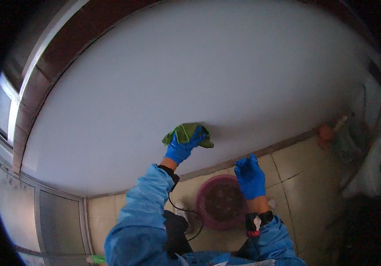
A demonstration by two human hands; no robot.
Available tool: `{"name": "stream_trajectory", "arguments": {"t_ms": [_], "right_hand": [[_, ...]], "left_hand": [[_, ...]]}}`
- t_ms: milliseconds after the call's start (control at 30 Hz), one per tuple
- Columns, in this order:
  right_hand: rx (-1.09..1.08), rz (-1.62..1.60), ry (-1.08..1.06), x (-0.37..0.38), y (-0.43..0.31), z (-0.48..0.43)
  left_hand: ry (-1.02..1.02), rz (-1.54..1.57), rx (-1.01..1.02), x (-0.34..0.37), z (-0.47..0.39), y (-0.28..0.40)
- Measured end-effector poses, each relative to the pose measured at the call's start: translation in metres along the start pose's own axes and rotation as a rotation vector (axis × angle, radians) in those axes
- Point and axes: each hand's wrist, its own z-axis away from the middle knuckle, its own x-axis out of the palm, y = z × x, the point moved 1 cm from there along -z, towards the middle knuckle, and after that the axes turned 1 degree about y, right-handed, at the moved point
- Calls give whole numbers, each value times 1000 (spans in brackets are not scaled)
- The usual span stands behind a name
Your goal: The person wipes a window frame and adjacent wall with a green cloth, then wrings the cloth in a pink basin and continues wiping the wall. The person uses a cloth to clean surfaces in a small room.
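Note:
My left hand (181, 148), in a blue glove, grips a bunched green cloth (188, 132) and presses it to a smooth white wall surface (177, 79). My right hand (251, 176), gloved in the same blue, hangs just in front of the wall's lower edge with its fingers loosely curled and partly apart. Nothing shows in that hand. Below and left of it, a pink-rimmed basin (207, 223) stands on the floor by my feet, holding brownish, murky contents.
Yellowish floor tiles (300, 206) run along the wall's foot. At the right are an orange object (325, 135) and a pale, bulky thing, both blurred. Metal-framed panels (62, 222) stand at the lower left. A black cable (201, 219) loops from my left wrist.

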Motion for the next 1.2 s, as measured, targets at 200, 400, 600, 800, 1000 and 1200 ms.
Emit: {"name": "stream_trajectory", "arguments": {"t_ms": [200,400,600,800,1000,1200], "right_hand": [[36,69,-22,-6,-3,-5],[-13,117,-16,-17,-29,6],[-50,100,-53,-23,-38,17],[1,129,47,-26,-44,36],[57,154,-24,-16,-41,36],[-3,198,-47,-8,-16,33]], "left_hand": [[408,-628,105,-142,-46,-26],[977,-333,46,-271,-85,-31],[1028,-362,-148,-179,-64,-11],[418,-596,151,8,15,-4],[69,-210,189,27,45,-3],[312,83,-117,-140,11,-49]]}}
